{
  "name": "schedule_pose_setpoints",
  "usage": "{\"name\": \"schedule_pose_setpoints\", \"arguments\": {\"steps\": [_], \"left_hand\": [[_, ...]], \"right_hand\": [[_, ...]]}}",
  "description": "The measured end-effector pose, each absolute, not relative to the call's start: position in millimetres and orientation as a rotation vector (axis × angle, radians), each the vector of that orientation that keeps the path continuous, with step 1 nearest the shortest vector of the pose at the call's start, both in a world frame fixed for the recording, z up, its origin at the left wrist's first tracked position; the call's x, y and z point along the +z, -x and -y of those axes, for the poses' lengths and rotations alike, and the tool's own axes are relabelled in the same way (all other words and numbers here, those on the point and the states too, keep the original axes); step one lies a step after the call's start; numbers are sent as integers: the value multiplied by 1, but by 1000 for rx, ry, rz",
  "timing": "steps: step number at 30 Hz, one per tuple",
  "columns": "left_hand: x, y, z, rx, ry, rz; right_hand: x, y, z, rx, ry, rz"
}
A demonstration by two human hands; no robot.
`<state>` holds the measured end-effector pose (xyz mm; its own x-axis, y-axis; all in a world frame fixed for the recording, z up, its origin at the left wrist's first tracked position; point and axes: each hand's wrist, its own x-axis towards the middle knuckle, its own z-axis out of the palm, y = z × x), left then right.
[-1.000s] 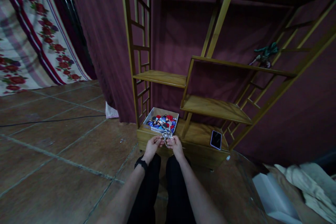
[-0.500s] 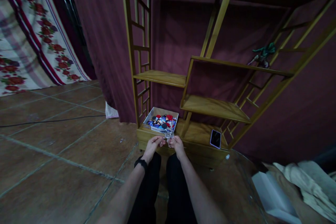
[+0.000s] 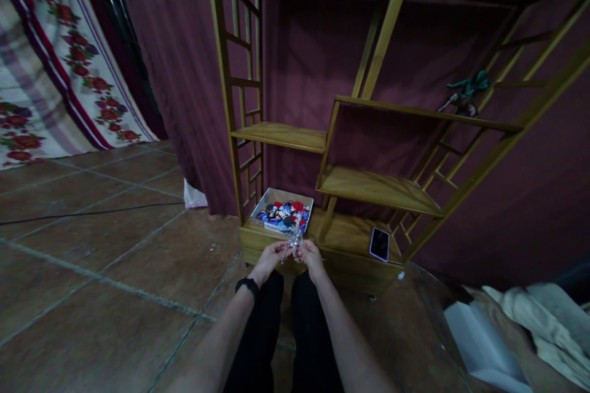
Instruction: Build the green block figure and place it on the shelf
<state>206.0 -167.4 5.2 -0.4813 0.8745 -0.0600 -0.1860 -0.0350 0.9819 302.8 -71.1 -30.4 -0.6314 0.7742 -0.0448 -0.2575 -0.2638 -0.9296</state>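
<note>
In front of my knees, my left hand [image 3: 271, 258] and my right hand [image 3: 311, 255] come close together, fingers pinched on one piece of clear, shiny, crinkled plastic [image 3: 295, 238]. It looks like a wrapper, but whether anything is inside I cannot make out. Its upper end overlaps the near edge of a shallow open box [image 3: 268, 198] in this view. Small colourful pieces, red, blue, white and black, are heaped in the box; they look like toy figures [image 3: 284, 212].
A wooden shelf unit [image 3: 281, 136] rises ahead, with a phone [image 3: 379, 244] on its low board and a green-caped figurine [image 3: 470, 91] higher up. At right, a white box [image 3: 483, 344] and pale cloth [image 3: 530, 313] lie on the floor. A cable [image 3: 92, 213] crosses the left floor.
The clear plastic shows more fully between my hands, with a strand hanging beside my left fingers. Both hands have shifted very slightly. The box has stayed put.
</note>
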Motion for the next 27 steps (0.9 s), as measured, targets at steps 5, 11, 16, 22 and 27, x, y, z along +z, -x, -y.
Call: {"name": "schedule_pose_setpoints", "arguments": {"steps": [5, 11, 16, 22, 27], "left_hand": [[-1, -207, 162, 1633, -793, -1377], [-7, -207, 156, 1669, -800, -1429], [-10, -206, 153, 1721, -813, -1420], [-21, -203, 149, 1859, -712, -1446], [-31, -198, 147, 1936, -663, -1508]], "right_hand": [[-28, -305, 70, 1980, 648, 1384], [-35, -297, 68, 1903, 693, 1432], [-41, -292, 66, 1892, 707, 1449], [-46, -292, 65, 1767, 750, 1511], [-40, -297, 68, 1672, 769, 1594]]}}
